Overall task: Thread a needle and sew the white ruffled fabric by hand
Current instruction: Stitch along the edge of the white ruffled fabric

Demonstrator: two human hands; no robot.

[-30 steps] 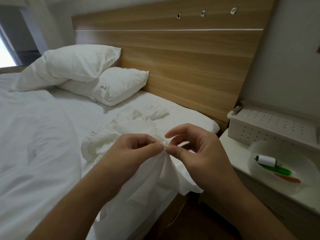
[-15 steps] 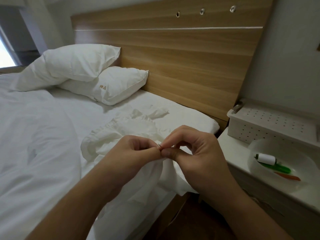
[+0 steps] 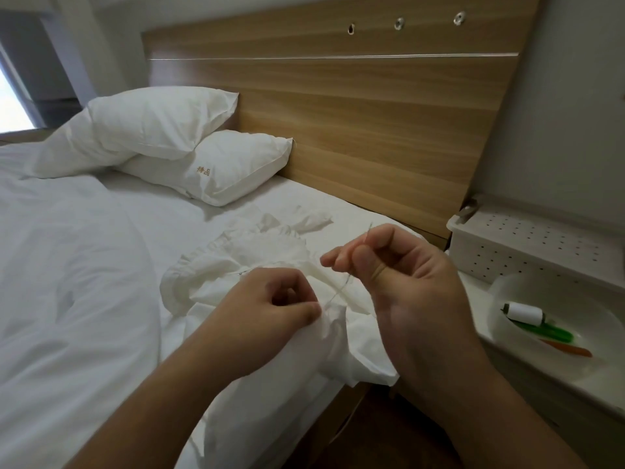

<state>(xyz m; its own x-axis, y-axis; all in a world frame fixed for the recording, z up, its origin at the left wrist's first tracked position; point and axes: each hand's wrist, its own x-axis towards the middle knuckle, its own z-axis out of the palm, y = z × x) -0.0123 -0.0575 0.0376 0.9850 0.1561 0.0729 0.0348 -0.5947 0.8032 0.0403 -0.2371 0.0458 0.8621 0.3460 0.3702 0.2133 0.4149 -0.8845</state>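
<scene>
Hands at a bed's edge: left hand pinches white ruffled fabric draped off the white mattress; right hand, raised just beside it, pinches a thin metal needle trailing thread to the cloth.

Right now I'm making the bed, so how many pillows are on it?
2: the upper pillow leans across the lower pillow, which lies against the headboard. Others may be out of frame.
</scene>
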